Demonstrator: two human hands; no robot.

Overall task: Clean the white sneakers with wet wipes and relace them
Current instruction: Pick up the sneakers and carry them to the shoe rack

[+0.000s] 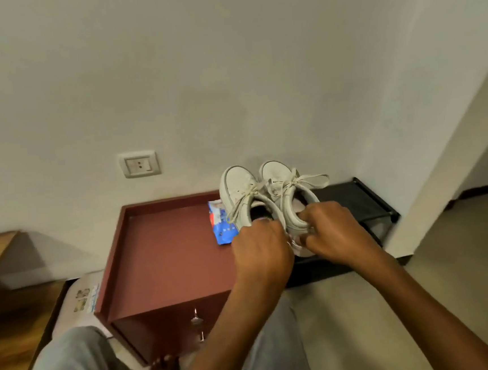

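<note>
At the right edge of the red cabinet (pixel 166 250), beside the wipes pack (pixel 220 229), the white sneakers (pixel 238 189) point toes away; left hand (pixel 261 243) and right hand (pixel 334 231) each curl round a heel; light and soft-sided, I judge, so the stiffer heels are the sound hold

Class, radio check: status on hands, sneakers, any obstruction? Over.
Left hand grips left sneaker heel; right hand grips right sneaker heel. Both laced. Wipes pack on cabinet beside them, nothing blocking.
</note>
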